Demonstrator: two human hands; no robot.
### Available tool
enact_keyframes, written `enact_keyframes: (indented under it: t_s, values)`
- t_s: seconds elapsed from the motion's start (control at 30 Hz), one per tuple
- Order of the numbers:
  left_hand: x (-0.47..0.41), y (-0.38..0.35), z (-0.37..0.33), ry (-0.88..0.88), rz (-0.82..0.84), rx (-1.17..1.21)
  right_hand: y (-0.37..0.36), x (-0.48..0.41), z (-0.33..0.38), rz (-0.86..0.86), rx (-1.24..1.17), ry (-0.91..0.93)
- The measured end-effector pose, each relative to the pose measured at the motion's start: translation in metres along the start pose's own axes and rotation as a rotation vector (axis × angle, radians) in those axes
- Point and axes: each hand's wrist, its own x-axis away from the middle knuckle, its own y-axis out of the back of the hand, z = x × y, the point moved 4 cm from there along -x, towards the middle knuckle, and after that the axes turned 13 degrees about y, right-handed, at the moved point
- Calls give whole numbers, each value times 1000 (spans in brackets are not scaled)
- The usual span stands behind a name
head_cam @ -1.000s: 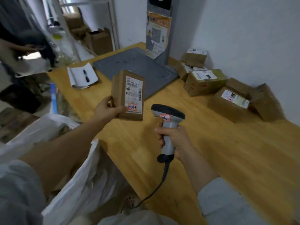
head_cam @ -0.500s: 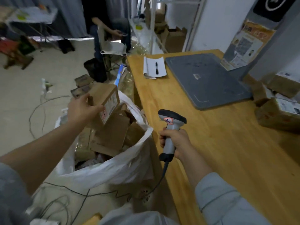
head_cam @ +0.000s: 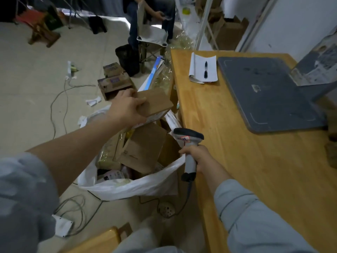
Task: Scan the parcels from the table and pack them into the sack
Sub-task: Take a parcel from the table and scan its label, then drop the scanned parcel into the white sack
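Note:
My left hand (head_cam: 125,108) grips a flat brown cardboard parcel (head_cam: 155,103) and holds it over the open mouth of the white sack (head_cam: 131,187), label side facing down. The sack stands on the floor against the table's left edge and holds several cardboard boxes (head_cam: 144,147). My right hand (head_cam: 197,156) holds the grey barcode scanner (head_cam: 188,139) by its handle, just beside the table edge, its cable hanging to the floor. Dark parcels (head_cam: 331,154) show at the far right edge of the wooden table (head_cam: 255,170).
A grey scale platform (head_cam: 268,94) and a white paper with a pen (head_cam: 203,69) lie on the table. Two cartons (head_cam: 114,81), cables and paper scraps litter the floor. A seated person (head_cam: 151,17) is behind the sack. A wooden stool corner (head_cam: 102,240) is near my legs.
My left hand carried the parcel from above the table to over the sack and turned it label-down. The view swung left and downward. My right hand kept the scanner by the table edge.

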Motion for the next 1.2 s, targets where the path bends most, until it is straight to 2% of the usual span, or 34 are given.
enact_keyframes:
  t_s: [0.13, 0.33, 0.43, 0.53, 0.7, 0.83, 1.0, 1.1, 1.17, 1.2]
  values:
    - [-18, -1, -6, -40, 3, -59, -14, -15, 2, -18, -28, -6]
    - [-39, 13, -23, -157, -17, -188, -18, -17, 31, -149, -258, 221]
    - [-55, 14, -40, -279, 94, -389, -23, -14, 50, -186, -352, 313]
    - [-68, 3, -60, -428, 235, -552, -21, -12, 57, -263, -444, 318]
    - [-85, -41, -86, -524, 323, -553, -17, -4, 54, -250, -427, 358]
    - [-101, -57, -81, -501, 372, -557, -11, -1, 46, -255, -374, 372]
    - [-87, -77, -90, -656, 618, -768, -5, -1, 42, -270, -384, 340]
    - [-95, -82, -80, -667, 530, -761, 0, 3, 39, -241, -402, 340]
    - [-97, -88, -78, -655, 398, -681, 0, 8, 38, -198, -391, 361]
    - [-95, -91, -80, -660, 394, -625, 1, 9, 37, -189, -387, 366]
